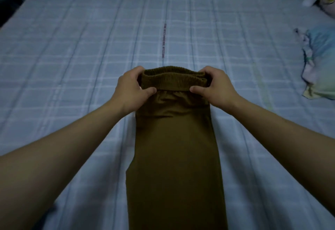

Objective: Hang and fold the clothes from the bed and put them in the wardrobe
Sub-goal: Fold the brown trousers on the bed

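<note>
- Nearest, olive-brown trousers (174, 157) lie lengthwise on the bed (72, 48), folded narrow, legs running off the bottom of view
- At the elastic waistband (172, 79), the left hand (130, 86) and right hand (215, 86) each pinch a corner, fingers curled over the fabric, thumbs on top, probably to square it for the next fold
- Beyond, the checked blue sheet lies flat, leaving room to fold
- Far right, a bundle of pastel clothes (319, 61) sits near the bed's edge

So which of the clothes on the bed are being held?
The brown trousers, gripped at the waistband by left hand and right hand. The pastel garment lies untouched at the bed's right edge.
</note>
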`<state>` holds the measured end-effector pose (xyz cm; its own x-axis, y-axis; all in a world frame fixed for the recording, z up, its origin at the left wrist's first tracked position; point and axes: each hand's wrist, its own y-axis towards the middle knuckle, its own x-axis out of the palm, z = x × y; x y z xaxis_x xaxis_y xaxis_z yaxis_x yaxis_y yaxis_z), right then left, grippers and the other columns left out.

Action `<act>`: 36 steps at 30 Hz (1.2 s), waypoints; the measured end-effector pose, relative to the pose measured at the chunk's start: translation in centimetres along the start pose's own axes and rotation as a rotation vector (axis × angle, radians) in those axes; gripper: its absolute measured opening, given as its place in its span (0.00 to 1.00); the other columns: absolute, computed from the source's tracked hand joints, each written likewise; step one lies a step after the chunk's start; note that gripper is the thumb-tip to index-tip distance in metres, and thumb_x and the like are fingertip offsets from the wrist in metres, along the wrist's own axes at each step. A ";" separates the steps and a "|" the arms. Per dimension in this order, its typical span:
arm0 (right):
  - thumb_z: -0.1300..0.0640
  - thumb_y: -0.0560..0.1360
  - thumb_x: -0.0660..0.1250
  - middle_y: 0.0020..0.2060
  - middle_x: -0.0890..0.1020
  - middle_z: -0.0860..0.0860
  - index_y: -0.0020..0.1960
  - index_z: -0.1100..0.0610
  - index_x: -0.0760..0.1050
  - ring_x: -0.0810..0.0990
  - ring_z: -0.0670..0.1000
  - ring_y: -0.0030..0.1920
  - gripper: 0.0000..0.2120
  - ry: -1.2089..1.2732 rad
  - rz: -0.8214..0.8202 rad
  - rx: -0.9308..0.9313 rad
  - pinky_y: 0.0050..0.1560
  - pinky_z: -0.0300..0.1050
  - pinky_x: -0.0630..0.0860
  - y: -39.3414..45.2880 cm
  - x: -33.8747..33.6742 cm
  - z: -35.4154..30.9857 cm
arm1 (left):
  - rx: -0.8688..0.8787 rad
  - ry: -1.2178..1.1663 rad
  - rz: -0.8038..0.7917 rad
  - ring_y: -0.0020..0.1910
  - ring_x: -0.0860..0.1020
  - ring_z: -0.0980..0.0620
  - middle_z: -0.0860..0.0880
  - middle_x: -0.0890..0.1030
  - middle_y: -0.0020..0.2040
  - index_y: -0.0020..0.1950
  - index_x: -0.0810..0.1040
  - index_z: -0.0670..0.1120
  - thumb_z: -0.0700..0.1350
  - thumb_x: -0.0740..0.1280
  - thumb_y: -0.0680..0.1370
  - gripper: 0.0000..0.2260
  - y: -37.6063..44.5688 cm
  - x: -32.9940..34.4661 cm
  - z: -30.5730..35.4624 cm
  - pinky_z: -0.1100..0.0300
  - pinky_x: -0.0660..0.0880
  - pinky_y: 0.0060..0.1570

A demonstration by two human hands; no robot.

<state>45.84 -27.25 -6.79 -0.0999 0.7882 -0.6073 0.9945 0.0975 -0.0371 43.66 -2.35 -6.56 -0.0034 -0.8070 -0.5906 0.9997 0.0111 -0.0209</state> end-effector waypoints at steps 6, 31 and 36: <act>0.60 0.68 0.77 0.41 0.80 0.51 0.48 0.56 0.75 0.79 0.50 0.42 0.13 -0.069 -0.032 -0.165 0.45 0.47 0.78 -10.9 -2.9 -2.7 | 0.125 0.101 -0.044 0.43 0.79 0.50 0.51 0.78 0.41 0.45 0.74 0.49 0.38 0.75 0.70 0.12 -10.4 -2.4 4.3 0.49 0.80 0.46; 0.67 0.64 0.75 0.43 0.74 0.49 0.45 0.55 0.72 0.70 0.48 0.39 0.17 -0.425 -0.249 -0.353 0.39 0.41 0.69 -60.0 0.7 3.6 | 0.728 0.421 -0.529 0.40 0.66 0.56 0.53 0.71 0.46 0.49 0.70 0.50 0.46 0.72 0.70 0.14 -54.7 2.4 0.6 0.60 0.68 0.38; 0.65 0.65 0.69 0.45 0.76 0.54 0.47 0.58 0.75 0.75 0.57 0.41 0.11 -0.524 -0.385 -0.325 0.40 0.51 0.73 -65.1 3.9 6.2 | 0.733 0.581 -0.656 0.43 0.72 0.50 0.51 0.73 0.49 0.53 0.72 0.50 0.43 0.71 0.68 0.16 -59.5 5.4 -3.0 0.55 0.72 0.39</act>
<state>-19.08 -34.33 -11.64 -0.3330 0.2752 -0.9019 0.8245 0.5490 -0.1369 -15.94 -5.55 -10.92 -0.3493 -0.1331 -0.9275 0.5738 -0.8129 -0.0994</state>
